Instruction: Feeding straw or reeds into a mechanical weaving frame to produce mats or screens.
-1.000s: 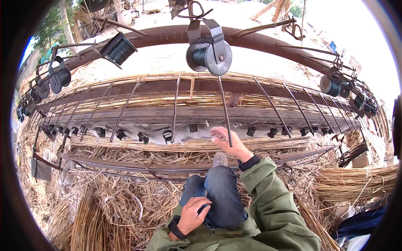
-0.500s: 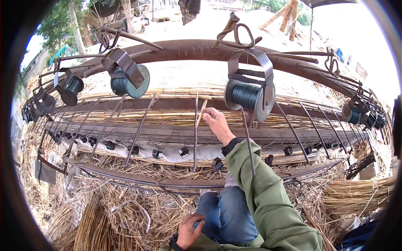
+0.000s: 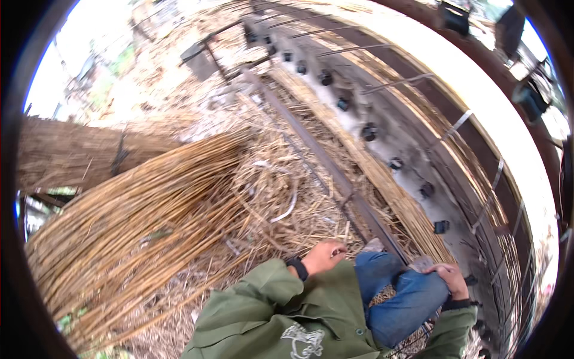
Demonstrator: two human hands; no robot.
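My left hand (image 3: pixel 323 258), a dark band round its wrist, is raised in front of my green jacket (image 3: pixel 257 311), left of my knees. Its fingers are loosely bent with a gap between them, and nothing shows in them. On my bent knee in blue jeans (image 3: pixel 409 305) lies my right hand (image 3: pixel 452 279), its fingers stretched over the cloth and holding nothing visible. Nearest the left hand are a long rusty metal bar (image 3: pixel 311 140) and loose straw (image 3: pixel 269 197). A big bundle of reeds (image 3: pixel 149 203) lies to the left.
A dark bound bundle (image 3: pixel 78 152) lies beyond the reeds. Along the right runs the metal frame with thin rods (image 3: pixel 457 125), reeds laid lengthwise and a row of small black blocks (image 3: pixel 369 131). Wire spools (image 3: pixel 529 99) hang at the upper right. A grey metal plate (image 3: pixel 200 63) stands farther off.
The view has swung left, toward the reed bundle. My right hand has come back from the frame and the thin reed pieces to my knee. My left hand has lifted off my knee.
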